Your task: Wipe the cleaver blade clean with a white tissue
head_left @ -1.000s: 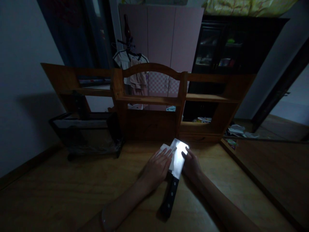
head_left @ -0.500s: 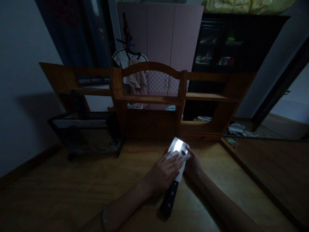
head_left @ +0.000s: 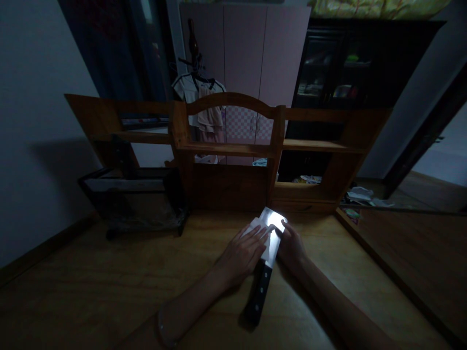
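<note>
A cleaver lies flat on the wooden table (head_left: 109,291), its shiny blade (head_left: 273,221) pointing away from me and its black riveted handle (head_left: 260,293) toward me. My left hand (head_left: 241,255) lies palm-down with fingers stretched out, pressing a white cloth or paper (head_left: 255,226) onto the blade's left side. My right hand (head_left: 291,245) rests at the blade's right edge, fingertips touching the metal and holding it still. The room is dim; only the blade gleams.
A wooden shelf unit (head_left: 226,150) with an arched middle stands along the table's far edge. A dark wire rack (head_left: 131,199) sits at the back left. The table's right edge (head_left: 368,253) drops off to the floor. Behind are a pink wardrobe (head_left: 244,53) and hanging clothes (head_left: 204,104).
My left hand slid the white cloth across the blade to the right, then back left and a little toward the tip. The right hand and cleaver stayed nearly still.
</note>
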